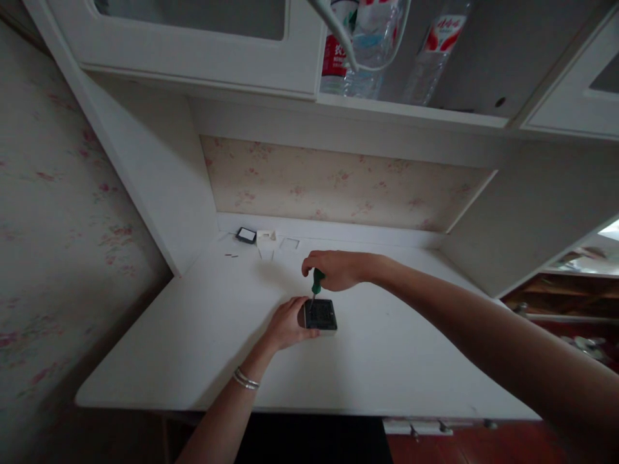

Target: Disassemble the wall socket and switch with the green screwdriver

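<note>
A small square box [321, 315], black on top with pale sides, rests on the white desk. My left hand [288, 323] is closed around its left side, thumb at the near edge and fingers at the far edge. Above the box, my right hand [336, 269] grips the green handle of a screwdriver [316, 281]. The screwdriver stands nearly upright, its shaft pointing down at the box's far left corner. Whether the tip sits in a screw is too small to tell.
Toward the back left of the desk [387, 361] lie a black-framed piece [246, 235], a white plastic part [266, 240], a thin square frame [289, 243] and small dark sticks [231, 256]. Overhead, a cabinet shelf holds plastic bottles [438, 48], with a pale cable [338, 32] hanging in front.
</note>
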